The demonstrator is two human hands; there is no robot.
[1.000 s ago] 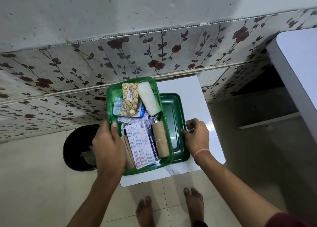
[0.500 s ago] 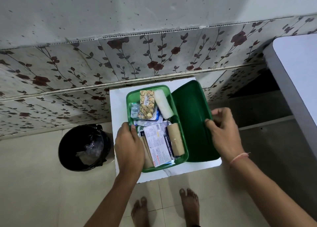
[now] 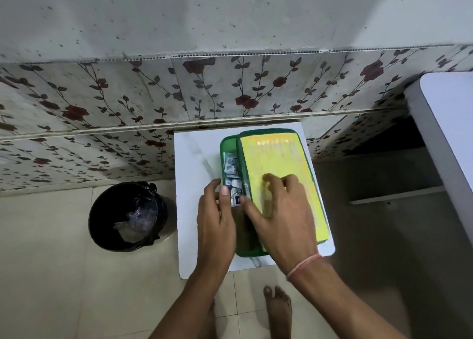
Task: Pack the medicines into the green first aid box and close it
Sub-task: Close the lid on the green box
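Observation:
The green first aid box sits on a small white table. Its lid, green-rimmed with a yellow top, lies over most of the box, shifted right, so a strip along the left side stays uncovered. Blister packs and other medicines show in that strip. My right hand grips the lid, thumb at its left edge and fingers spread on the yellow top. My left hand holds the box's left wall near its front corner, thumb over the rim.
A black waste bin with a liner stands on the floor left of the table. A floral-tiled wall runs right behind the table. A white tabletop juts in at the right. My bare feet are just before the table.
My right hand has swung the lid from beside the box over onto it, yellow side up. The medicines are mostly covered. My left hand stays on the box's left side.

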